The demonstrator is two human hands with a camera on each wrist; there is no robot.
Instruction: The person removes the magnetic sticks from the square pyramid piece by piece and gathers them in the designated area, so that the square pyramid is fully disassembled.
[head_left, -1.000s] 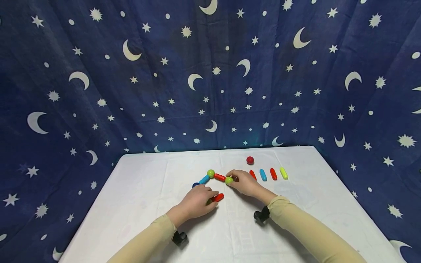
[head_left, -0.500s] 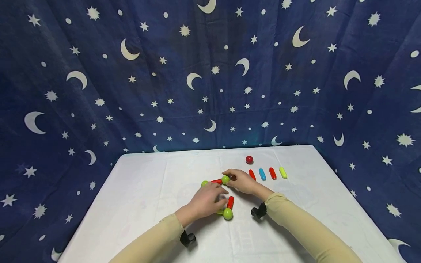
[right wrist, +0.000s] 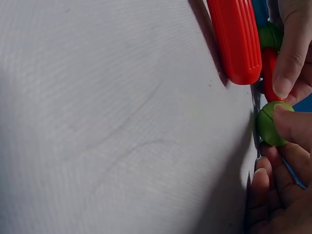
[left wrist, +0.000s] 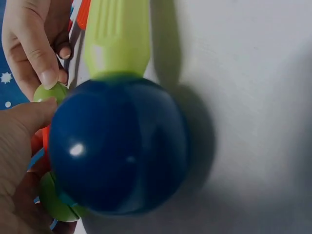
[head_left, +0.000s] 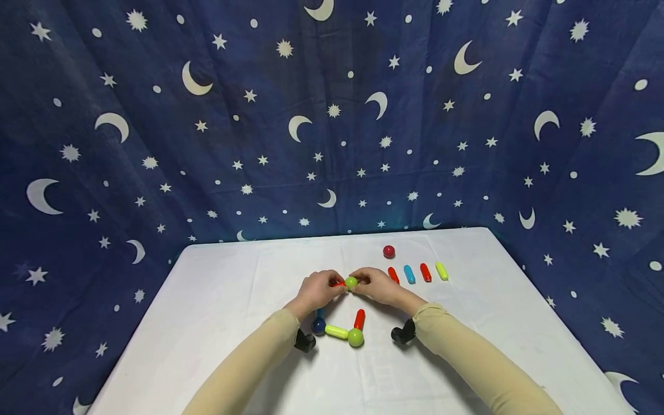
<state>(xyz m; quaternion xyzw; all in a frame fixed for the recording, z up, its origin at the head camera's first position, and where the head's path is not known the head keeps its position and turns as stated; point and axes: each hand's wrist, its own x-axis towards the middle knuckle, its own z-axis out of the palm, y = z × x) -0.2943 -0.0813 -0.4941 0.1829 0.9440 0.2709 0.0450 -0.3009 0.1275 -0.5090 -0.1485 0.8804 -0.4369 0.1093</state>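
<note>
My left hand pinches a short red rod between thumb and fingers. My right hand pinches a lime-green ball at that rod's right end. Another green ball sits at the rod's other end, under my left hand and hidden in the head view. From there a blue rod runs toward a dark blue ball. A yellow-green rod links the blue ball to a near green ball. Out of that ball a red rod points away, its far end free.
A red ball lies toward the back of the white table. Right of my right hand, a red rod, a blue rod, another red rod and a yellow-green rod lie in a row. A patterned curtain hangs behind.
My left hand has left the chain's near part and moved forward to the red rod by my right hand. The chain has turned, its near part swinging closer and rightward. My right hand still pinches the green ball.
</note>
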